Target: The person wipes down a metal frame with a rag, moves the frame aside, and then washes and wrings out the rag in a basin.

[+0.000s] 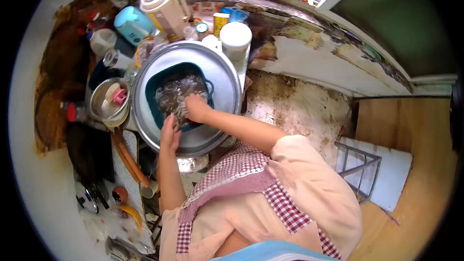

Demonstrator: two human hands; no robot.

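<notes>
A dark teal basin (151, 87) with water and a brownish mass in it sits inside a large round metal basin (224, 79). My right hand (196, 108) reaches into the teal basin from the right, its fingers curled at the water; what they hold, if anything, is hidden. At the basin's near edge is my left hand (170, 134), thumb and fingers apart, beside the wet mass.
Left of the basins stands a metal pot (99, 101) with a pink and white item inside. Behind are a thermos (164, 9), a blue kettle (133, 25) and a white lidded container (236, 36). A metal-framed stool (360, 166) is at the right.
</notes>
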